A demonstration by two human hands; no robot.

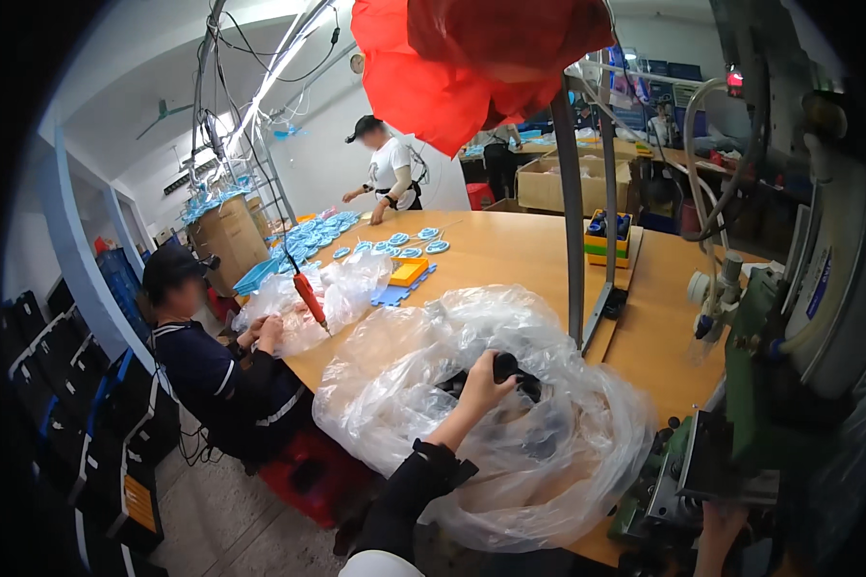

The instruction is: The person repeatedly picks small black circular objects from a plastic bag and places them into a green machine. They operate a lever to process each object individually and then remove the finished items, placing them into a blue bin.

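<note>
My left hand (483, 392) reaches over a large clear plastic bag (587, 423) that lies spread on the table. Its fingers are closed round a small black rounded part (505, 364). Further dark parts (529, 387) show inside the bag, right beside that hand; their exact kind is not plain. At the lower right, my right hand (720, 531) is at the base of a green bench machine (755, 385), just under its metal plate (731, 476). The machine hides its fingers, so what it touches cannot be made out.
A red electric screwdriver (308, 298) hangs over the wooden table (510, 240). A seated co-worker (212, 356) handles another plastic bag at left; a standing person (390, 173) works by blue coiled items (404, 242). A metal post (570, 221) and yellow bins (606, 240) stand beyond my bag.
</note>
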